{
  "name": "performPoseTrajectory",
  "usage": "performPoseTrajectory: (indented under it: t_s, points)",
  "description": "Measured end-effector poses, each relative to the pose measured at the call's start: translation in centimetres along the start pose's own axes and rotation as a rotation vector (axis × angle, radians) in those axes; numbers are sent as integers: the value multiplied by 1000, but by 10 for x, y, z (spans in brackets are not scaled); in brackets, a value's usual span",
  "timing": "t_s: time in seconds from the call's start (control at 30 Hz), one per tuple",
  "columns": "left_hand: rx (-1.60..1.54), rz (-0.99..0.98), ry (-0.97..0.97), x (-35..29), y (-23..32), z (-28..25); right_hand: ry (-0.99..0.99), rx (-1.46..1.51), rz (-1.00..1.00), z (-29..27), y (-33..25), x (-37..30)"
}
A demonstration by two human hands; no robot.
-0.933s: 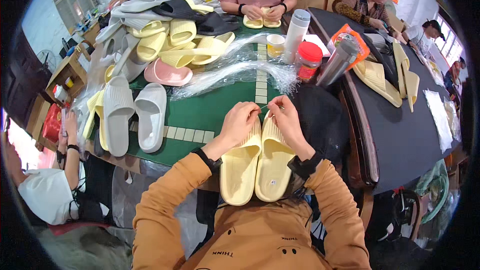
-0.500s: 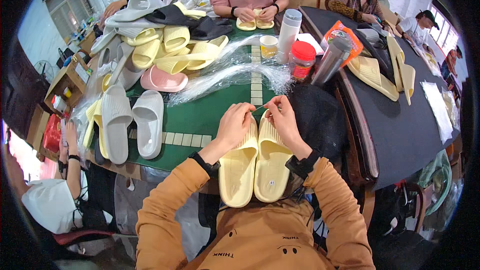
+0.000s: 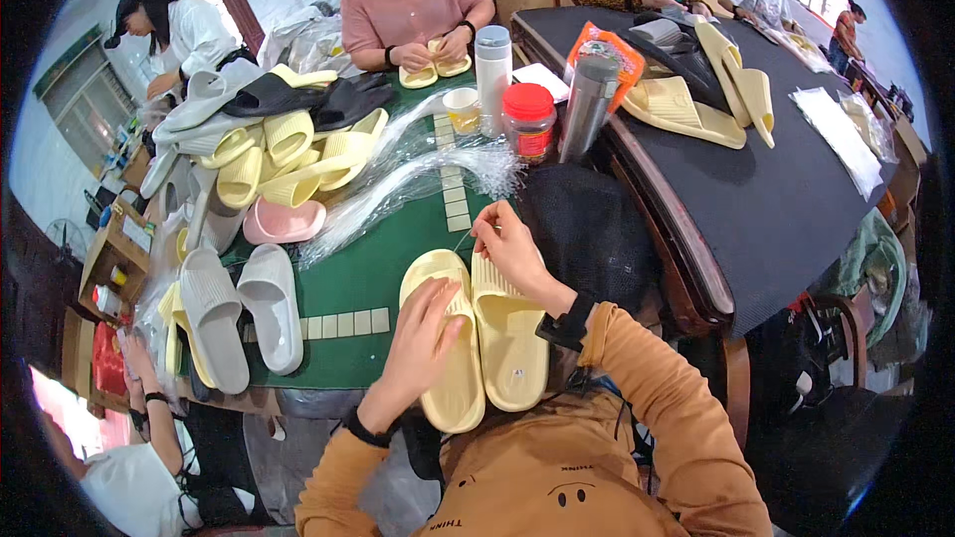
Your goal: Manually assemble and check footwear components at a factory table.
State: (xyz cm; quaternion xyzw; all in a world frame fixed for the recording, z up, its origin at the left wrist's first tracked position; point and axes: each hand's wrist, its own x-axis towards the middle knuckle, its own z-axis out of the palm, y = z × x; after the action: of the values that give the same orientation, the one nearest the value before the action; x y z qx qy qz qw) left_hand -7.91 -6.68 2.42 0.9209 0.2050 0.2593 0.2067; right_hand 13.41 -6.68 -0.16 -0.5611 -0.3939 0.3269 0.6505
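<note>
A pair of pale yellow slide slippers, a left slipper (image 3: 456,400) and a right slipper (image 3: 513,363), lies side by side at the table's near edge, toes pointing away from me. My left hand (image 3: 418,338) rests on the left slipper's strap, fingers stretched out and close together. Just above the right slipper's toe, my right hand (image 3: 509,247) pinches a thin clear plastic strand (image 3: 461,242). The strand runs down toward the front of the left slipper; where its lower end goes is too fine to tell.
A bundle of clear strands (image 3: 418,179) lies beyond the slippers. Left are grey slippers (image 3: 271,308), a pink slipper (image 3: 285,221) and a mixed pile. A red-lidded jar (image 3: 528,124), white bottle (image 3: 492,80), grey flask (image 3: 590,104) and paper cup (image 3: 463,111) stand ahead. Co-workers sit around.
My left hand has left the right hand's fingertips and come back onto the left slipper's strap. My right hand still pinches the strand. The view has shifted, with the table appearing further left.
</note>
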Motion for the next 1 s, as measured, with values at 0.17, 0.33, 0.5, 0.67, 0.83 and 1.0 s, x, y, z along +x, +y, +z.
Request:
performPoseTrajectory:
  t_s: [0.17, 0.33, 0.5, 0.67, 0.83, 1.0]
  points:
    - [23, -48, -9, -32, 27, -2, 4, -53, -23, -1, -1, 0]
    - [77, -62, 45, -60, 45, 8, 13, -15, -46, -1, 3, 2]
    - [66, -132, -18, -69, 47, 21, -41, 0, -36, 2, 3, 1]
    - [112, -80, -137, -51, 48, 25, -35, 23, -34, 1, 6, -1]
    - [215, -146, -209, -53, 36, 44, -104, -39, -42, 3, 5, -1]
    - [209, -123, -156, -52, 36, 47, -138, -125, -57, 1, -1, -2]
